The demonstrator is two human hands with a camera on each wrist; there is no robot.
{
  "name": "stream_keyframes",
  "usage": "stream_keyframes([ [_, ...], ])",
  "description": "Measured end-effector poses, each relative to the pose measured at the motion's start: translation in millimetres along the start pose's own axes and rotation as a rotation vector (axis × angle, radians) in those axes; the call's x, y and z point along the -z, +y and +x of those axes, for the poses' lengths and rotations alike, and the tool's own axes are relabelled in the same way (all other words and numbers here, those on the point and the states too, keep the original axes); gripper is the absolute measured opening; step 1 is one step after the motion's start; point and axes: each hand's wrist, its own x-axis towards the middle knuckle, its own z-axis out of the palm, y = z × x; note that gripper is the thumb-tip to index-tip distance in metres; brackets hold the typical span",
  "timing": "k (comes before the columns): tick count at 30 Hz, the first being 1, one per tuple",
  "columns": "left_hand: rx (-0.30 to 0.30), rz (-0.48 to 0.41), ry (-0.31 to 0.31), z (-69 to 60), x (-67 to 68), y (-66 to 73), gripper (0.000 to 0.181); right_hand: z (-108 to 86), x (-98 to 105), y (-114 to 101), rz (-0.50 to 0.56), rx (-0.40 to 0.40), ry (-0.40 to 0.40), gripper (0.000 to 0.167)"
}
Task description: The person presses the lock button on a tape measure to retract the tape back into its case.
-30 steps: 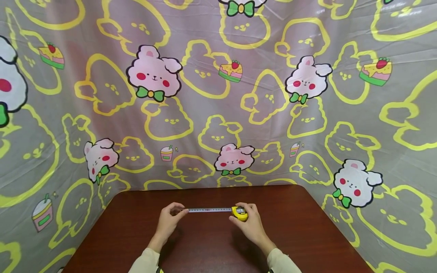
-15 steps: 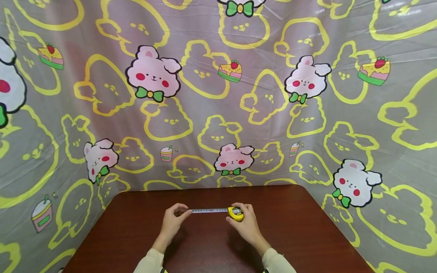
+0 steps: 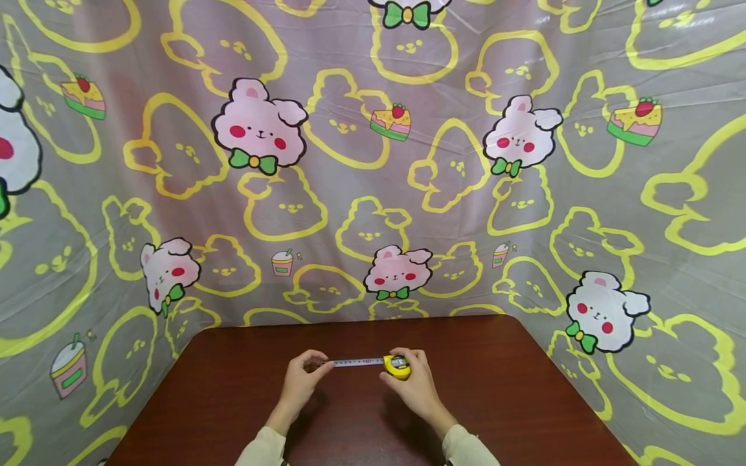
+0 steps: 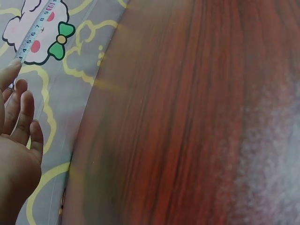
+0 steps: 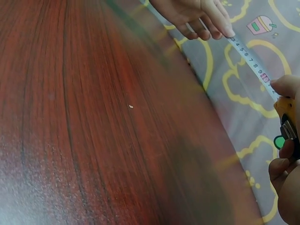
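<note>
A yellow and black tape measure is gripped in my right hand, thumb on the near side and fingers over the far side. Its white blade stretches leftward in a short straight run above the table. The blade's free end is pinched between the thumb and fingers of my left hand; the tip itself is hidden there. In the left wrist view, the blade leaves my left hand around the 3 mark. The right wrist view has the case partly covered by my right hand.
Both hands are above a reddish-brown wood-grain table. A grey curtain with cartoon rabbits and yellow outlines stands round its back and sides. A tiny pale speck lies on the tabletop.
My hands have come closer together, the left moving right and the right moving left. The length of blade showing between them has shortened. Both keep their hold on the tape measure.
</note>
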Motion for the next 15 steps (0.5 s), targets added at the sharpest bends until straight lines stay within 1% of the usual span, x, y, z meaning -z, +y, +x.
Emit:
stream_keyframes([
  [2,-0.002,-0.003,0.004,2.1,-1.3,-7.5,0.017,-0.6,-1.3,-0.1,-0.005,0.000,0.001,0.048],
  [5,-0.017,-0.022,-0.006,3.2,-2.1,-10.5,0.018,-1.7,-3.3,-1.1,-0.001,0.003,0.003,0.048],
  [9,-0.034,-0.028,-0.025,3.1,-3.1,-9.9,0.018,-2.6,-6.3,-1.6,0.003,0.000,0.007,0.047],
  [15,-0.032,-0.020,-0.041,3.9,-7.4,-7.6,0.018,-1.6,-9.9,-2.6,0.003,0.002,0.014,0.048],
])
